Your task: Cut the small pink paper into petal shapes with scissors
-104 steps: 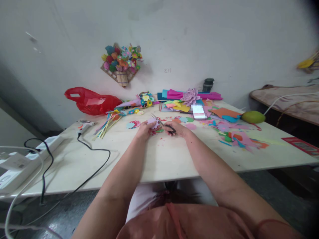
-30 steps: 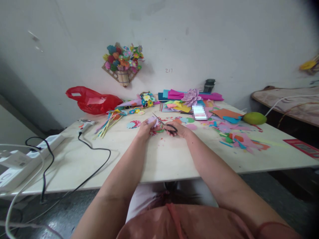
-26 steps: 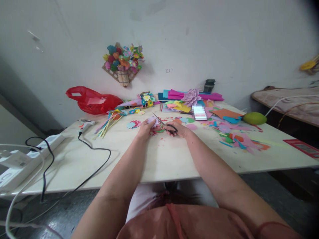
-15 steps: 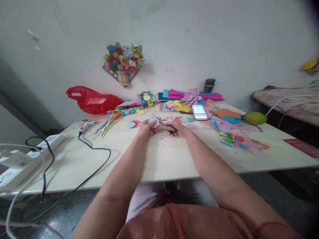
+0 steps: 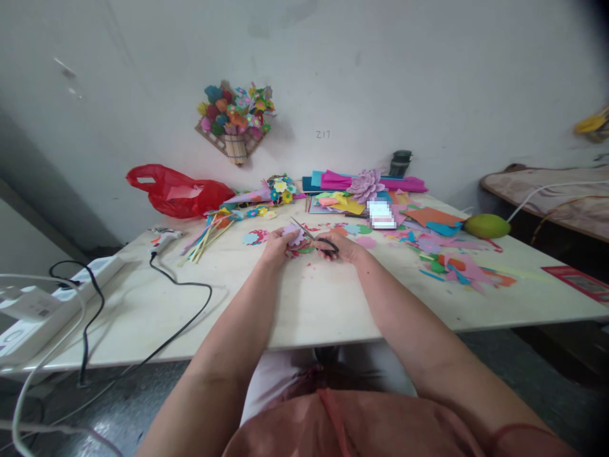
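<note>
Two hands work close together: left hand (image 5: 277, 244) pinches a light, floppy paper flower (image 5: 294, 235) by its edge, right hand (image 5: 339, 247) grips scissors (image 5: 314, 238) just beside it.

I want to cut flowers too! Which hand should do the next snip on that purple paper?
Probably the right hand: it already grips the scissors, blades pointing at the purple paper. The left hand is busy holding that paper steady.

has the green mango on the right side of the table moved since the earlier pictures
No. The mango lies at the same spot on the table, just right of the orange paper, as before. Its slight shift in frame matches the camera's.
</note>
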`<state>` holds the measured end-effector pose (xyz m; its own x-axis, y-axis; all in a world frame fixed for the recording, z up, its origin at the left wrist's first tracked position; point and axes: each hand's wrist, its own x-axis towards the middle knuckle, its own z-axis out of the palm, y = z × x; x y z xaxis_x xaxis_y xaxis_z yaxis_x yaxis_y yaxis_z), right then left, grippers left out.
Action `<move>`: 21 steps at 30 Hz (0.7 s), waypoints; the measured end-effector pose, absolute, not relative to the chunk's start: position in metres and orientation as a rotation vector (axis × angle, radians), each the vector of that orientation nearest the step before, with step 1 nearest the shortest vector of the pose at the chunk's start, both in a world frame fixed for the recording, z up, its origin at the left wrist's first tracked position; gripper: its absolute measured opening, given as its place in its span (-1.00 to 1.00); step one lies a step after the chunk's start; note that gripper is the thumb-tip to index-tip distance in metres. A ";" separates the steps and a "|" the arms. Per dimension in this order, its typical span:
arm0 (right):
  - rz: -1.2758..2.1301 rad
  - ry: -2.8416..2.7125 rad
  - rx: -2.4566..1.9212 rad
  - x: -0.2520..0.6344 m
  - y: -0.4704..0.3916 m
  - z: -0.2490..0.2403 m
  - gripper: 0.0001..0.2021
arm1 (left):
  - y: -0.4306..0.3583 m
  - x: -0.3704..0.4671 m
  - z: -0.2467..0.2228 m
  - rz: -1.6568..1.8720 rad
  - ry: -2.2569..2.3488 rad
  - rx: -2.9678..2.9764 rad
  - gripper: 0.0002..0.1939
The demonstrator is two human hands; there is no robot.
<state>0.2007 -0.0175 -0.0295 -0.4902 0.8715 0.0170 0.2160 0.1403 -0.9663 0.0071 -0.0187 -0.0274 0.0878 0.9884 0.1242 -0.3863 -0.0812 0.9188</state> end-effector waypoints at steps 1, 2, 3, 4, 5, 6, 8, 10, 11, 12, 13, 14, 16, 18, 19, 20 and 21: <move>1.383 -1.810 -1.047 0.201 -0.017 -0.029 -0.73 | -0.019 0.007 -0.027 1.367 0.787 1.036 -0.74; 1.386 -1.810 -1.050 0.201 -0.017 -0.029 -0.73 | -0.019 0.007 -0.027 1.370 0.786 1.034 -0.75; 1.388 -1.811 -1.053 0.200 -0.017 -0.029 -0.73 | -0.019 0.007 -0.027 1.373 0.785 1.032 -0.75; 1.391 -1.810 -1.057 0.200 -0.017 -0.029 -0.73 | -0.019 0.007 -0.027 1.372 0.782 1.032 -0.75; 1.392 -1.810 -1.060 0.200 -0.018 -0.028 -0.72 | -0.019 0.007 -0.027 1.372 0.779 1.030 -0.75; 1.393 -1.808 -1.063 0.200 -0.018 -0.028 -0.72 | -0.019 0.007 -0.027 1.371 0.777 1.027 -0.74; 1.394 -1.805 -1.061 0.199 -0.019 -0.027 -0.72 | -0.019 0.008 -0.027 1.371 0.782 1.019 -0.74; 1.389 -1.806 -1.058 0.199 -0.020 -0.026 -0.71 | -0.019 0.008 -0.027 1.375 0.785 1.015 -0.74; 1.386 -1.806 -1.060 0.198 -0.020 -0.026 -0.71 | -0.019 0.008 -0.027 1.376 0.785 1.016 -0.74; 1.384 -1.805 -1.062 0.198 -0.021 -0.026 -0.71 | -0.019 0.008 -0.027 1.376 0.784 1.019 -0.75; 1.384 -1.801 -1.065 0.198 -0.021 -0.026 -0.71 | -0.019 0.007 -0.027 1.376 0.782 1.021 -0.75; 1.385 -1.797 -1.070 0.198 -0.021 -0.026 -0.71 | -0.020 0.007 -0.027 1.375 0.779 1.022 -0.75; 1.391 -1.790 -1.076 0.198 -0.022 -0.025 -0.72 | -0.020 0.007 -0.027 1.374 0.772 1.018 -0.76; 1.397 -1.785 -1.086 0.197 -0.023 -0.024 -0.74 | -0.019 0.008 -0.027 1.377 0.761 1.010 -0.76; 1.399 -1.779 -1.095 0.197 -0.024 -0.023 -0.74 | -0.019 0.008 -0.027 1.379 0.756 1.007 -0.77; 1.403 -1.771 -1.107 0.196 -0.024 -0.022 -0.75 | -0.019 0.008 -0.027 1.380 0.753 1.006 -0.77; 1.407 -1.759 -1.119 0.196 -0.025 -0.021 -0.75 | -0.019 0.009 -0.027 1.380 0.752 1.006 -0.77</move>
<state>0.1958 -0.0251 -0.0210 -0.4518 0.8912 -0.0402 0.2348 0.0754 -0.9691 0.0085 -0.0192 -0.0271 0.0840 0.9881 0.1289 -0.4271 -0.0812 0.9005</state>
